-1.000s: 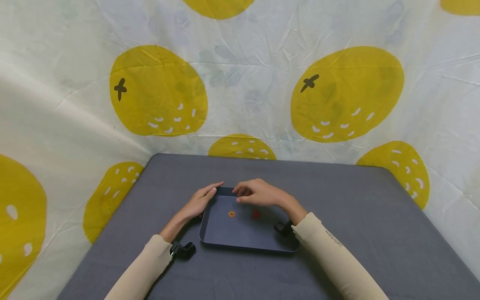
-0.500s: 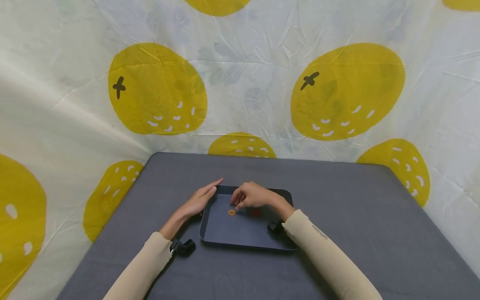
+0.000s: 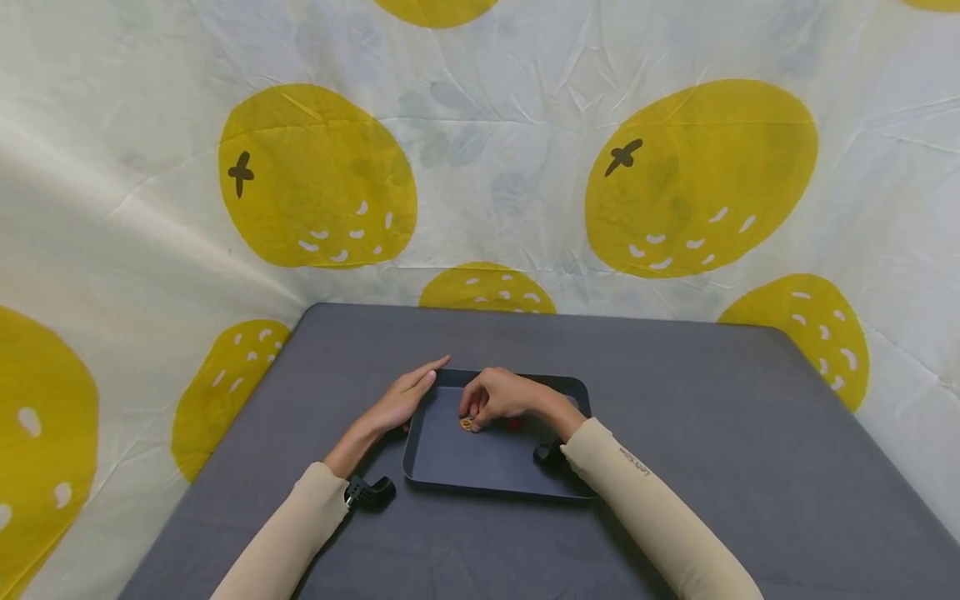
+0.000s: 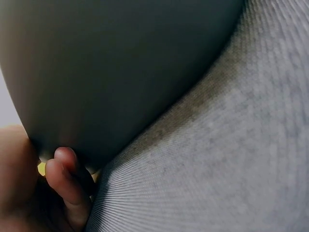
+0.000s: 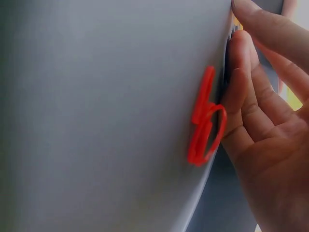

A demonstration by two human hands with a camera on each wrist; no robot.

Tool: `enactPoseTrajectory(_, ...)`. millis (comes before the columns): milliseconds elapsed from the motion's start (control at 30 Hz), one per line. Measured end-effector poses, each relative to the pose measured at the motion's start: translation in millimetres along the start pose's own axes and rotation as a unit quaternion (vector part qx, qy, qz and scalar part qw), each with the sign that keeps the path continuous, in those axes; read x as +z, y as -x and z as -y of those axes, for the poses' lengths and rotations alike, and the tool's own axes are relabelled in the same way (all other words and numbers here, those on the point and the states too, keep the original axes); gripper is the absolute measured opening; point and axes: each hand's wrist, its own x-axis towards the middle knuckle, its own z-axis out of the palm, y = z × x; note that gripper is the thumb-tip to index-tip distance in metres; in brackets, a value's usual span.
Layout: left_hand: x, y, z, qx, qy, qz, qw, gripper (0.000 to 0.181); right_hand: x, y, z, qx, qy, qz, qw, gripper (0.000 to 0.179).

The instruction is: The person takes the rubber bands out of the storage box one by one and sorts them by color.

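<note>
Inside the tray (image 3: 465, 467), the orange band (image 3: 467, 424) lies pinched between the curled thumb and fingertips of the right hand (image 3: 501, 393); a low, light pinch, clear of the nearby red loops (image 3: 516, 424), works best. Toward the far left corner, the left hand (image 3: 399, 403) grips the wall, best held steady

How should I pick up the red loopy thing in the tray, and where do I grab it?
I'd pinch the red loopy thing by its rounded loop, coming from above: it's thin and lies low on the floor of the tray, whose raised walls would block a sideways reach.
</note>
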Motion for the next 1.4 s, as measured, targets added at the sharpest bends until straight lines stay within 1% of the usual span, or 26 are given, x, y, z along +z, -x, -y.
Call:
enactPoseTrajectory(133, -0.7, 0.7, -1.6, -0.001, 0.000, 0.001, 1.0000, 0.049, 1.1, -0.9, -0.1, -0.002, 0.011, -0.002, 0.9999, 0.012)
enactPoseTrajectory(233, -1.5, 0.2, -1.8, 0.001, -0.002, 0.001, 1.0000, 0.049, 1.3, -0.4, 0.4, 0.005, 0.011, -0.007, 0.9999, 0.009)
enactPoseTrajectory(467, -2.4, -2.1, -0.8, 0.006, 0.003, 0.002, 1.0000, 0.050, 0.5, 0.4, 1.0, 0.004, 0.011, -0.015, 0.9998, 0.005)
enactPoseTrajectory(533, -2.6, -2.0, -0.5, 0.003, 0.005, 0.005, 1.0000, 0.051, -0.1, 0.8, 0.4, 0.007, 0.009, -0.016, 0.9998, 0.006)
enactPoseTrajectory(567, -3.1, -0.6, -4.0, 0.000, 0.006, 0.008, 1.0000, 0.050, -0.4, 0.9, 0.1, 0.009, 0.007, -0.017, 0.9998, 0.006)
enactPoseTrajectory(767, -2.1, -0.3, -3.8, -0.004, 0.005, -0.001, 1.0000, 0.048, -2.9, 2.7, 0.5, 0.023, -0.002, -0.011, 0.9997, 0.014)
enactPoseTrajectory(800, -1.6, -1.7, -0.6, -0.002, 0.005, -0.005, 1.0000, 0.048, -3.2, 2.7, 1.4, 0.023, -0.003, -0.011, 0.9997, 0.015)
enactPoseTrajectory(1033, -2.5, 0.3, -2.9, 0.000, 0.003, -0.002, 1.0000, 0.047, 0.9, -3.9, 3.5, 0.003, 0.032, -0.024, 0.9992, 0.017)
enactPoseTrajectory(1200, -2.0, 0.0, -0.1, 0.000, 0.003, 0.002, 1.0000, 0.047, 3.7, -5.7, 5.2, 0.007, 0.047, -0.023, 0.9986, 0.008)
enactPoseTrajectory(1300, -1.7, -0.2, 1.0, -0.005, 0.004, -0.001, 1.0000, 0.047, 4.2, -5.1, 6.0, 0.007, 0.045, -0.022, 0.9987, 0.005)
enactPoseTrajectory(1400, -1.5, 0.4, 1.2, -0.009, 0.002, -0.003, 1.0000, 0.047, 4.4, -4.4, 5.6, 0.008, 0.034, -0.022, 0.9991, 0.006)
